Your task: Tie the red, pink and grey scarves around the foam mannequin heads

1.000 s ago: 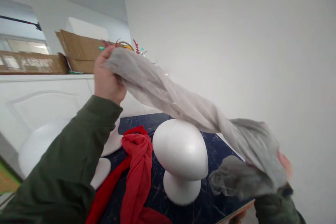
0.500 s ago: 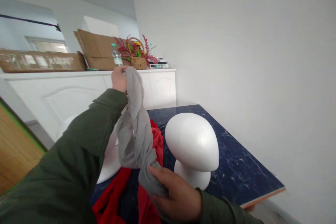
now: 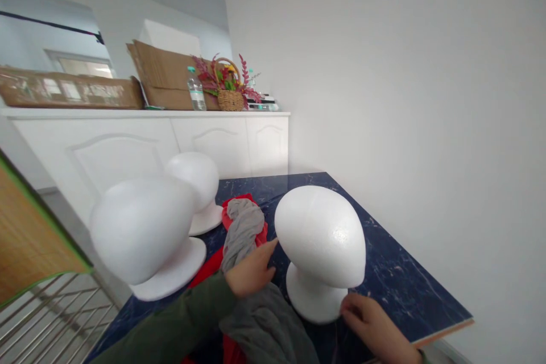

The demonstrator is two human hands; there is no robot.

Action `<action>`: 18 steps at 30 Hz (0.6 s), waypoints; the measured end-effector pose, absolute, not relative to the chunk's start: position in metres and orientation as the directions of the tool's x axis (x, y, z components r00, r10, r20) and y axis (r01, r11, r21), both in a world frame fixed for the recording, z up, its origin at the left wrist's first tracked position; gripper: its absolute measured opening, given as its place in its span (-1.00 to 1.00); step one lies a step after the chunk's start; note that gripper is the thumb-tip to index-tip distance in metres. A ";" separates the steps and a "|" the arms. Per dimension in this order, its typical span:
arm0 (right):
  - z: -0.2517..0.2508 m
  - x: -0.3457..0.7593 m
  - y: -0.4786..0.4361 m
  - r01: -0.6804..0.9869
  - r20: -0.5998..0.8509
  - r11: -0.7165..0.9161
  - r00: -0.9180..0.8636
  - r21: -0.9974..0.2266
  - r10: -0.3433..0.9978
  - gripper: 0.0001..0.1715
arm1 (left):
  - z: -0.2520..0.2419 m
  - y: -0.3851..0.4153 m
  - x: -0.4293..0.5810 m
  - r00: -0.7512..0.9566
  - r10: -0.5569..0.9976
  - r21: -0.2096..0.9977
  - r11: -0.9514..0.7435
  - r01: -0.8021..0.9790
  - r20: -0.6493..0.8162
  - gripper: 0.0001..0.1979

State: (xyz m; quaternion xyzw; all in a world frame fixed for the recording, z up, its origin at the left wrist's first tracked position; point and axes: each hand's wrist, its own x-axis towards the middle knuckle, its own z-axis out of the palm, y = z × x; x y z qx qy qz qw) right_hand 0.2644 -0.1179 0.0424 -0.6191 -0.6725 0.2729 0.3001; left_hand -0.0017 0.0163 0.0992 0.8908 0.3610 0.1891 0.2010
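A white foam head (image 3: pixel 321 233) with a round base stands on the dark blue marbled table (image 3: pixel 396 284). My left hand (image 3: pixel 252 269) is at its left, fingers stretched out, one fingertip close to the head; contact is unclear. To the right, my right hand (image 3: pixel 370 321) has its curled fingers at the rim of the base, seemingly pinching it. A grey scarf (image 3: pixel 268 330) lies twisted together with a red cloth (image 3: pixel 209 268), passing beneath my left hand and forearm.
At the left stand two more white foam heads, a near one (image 3: pixel 143 227) and a far one (image 3: pixel 194 176). A white cabinet (image 3: pixel 123 159) behind carries cardboard boxes (image 3: pixel 170 77), a water bottle (image 3: pixel 196 91) and a flower basket (image 3: pixel 231 100). A metal rack (image 3: pixel 60 318) is at lower left.
Both hands have let go of the grey scarf, which now lies on the table with the red cloth. My left hand came down and my right hand moved right, to the foam head's base.
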 end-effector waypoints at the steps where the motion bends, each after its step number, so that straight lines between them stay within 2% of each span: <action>1: 0.039 0.274 -0.113 0.674 0.162 0.076 0.065 -0.735 0.985 -0.76 | 0.093 0.005 0.003 0.695 0.699 0.570 -0.643 0.511 0.165 -0.29; 3: 0.035 0.283 -0.099 0.647 0.320 0.119 0.202 -0.753 0.926 -0.69 | 0.084 -0.012 0.016 0.723 0.677 0.670 -0.600 0.436 0.135 -0.25; 4: 0.034 0.282 -0.092 0.618 0.364 0.168 0.206 -0.768 0.908 -0.66 | 0.081 -0.018 0.026 0.724 0.678 0.712 -0.570 0.410 0.125 -0.23; 7: 0.039 0.264 -0.078 0.500 0.376 0.266 0.133 -0.824 0.917 -0.67 | 0.080 -0.031 0.055 0.651 0.752 0.791 -0.461 0.402 0.107 -0.10; 10: 0.054 0.239 -0.083 0.455 0.364 0.256 0.167 -0.853 0.916 -0.69 | 0.092 -0.036 0.064 0.515 0.841 0.813 -0.412 0.411 0.165 0.05; 12: 0.068 0.225 -0.095 0.441 0.406 0.302 0.162 -0.845 0.899 -0.67 | 0.106 -0.038 0.047 0.487 0.833 0.768 -0.485 0.417 0.262 -0.03; 15: 0.093 0.203 -0.110 0.417 0.496 0.478 -0.072 -0.773 0.866 -0.57 | 0.118 -0.043 -0.011 0.499 0.807 0.616 -0.575 0.539 0.316 -0.29; 18: 0.116 0.172 -0.111 0.340 0.503 0.679 -0.477 -0.651 0.721 -0.35 | 0.109 -0.055 -0.080 0.387 0.872 0.509 -0.490 0.708 0.301 -0.52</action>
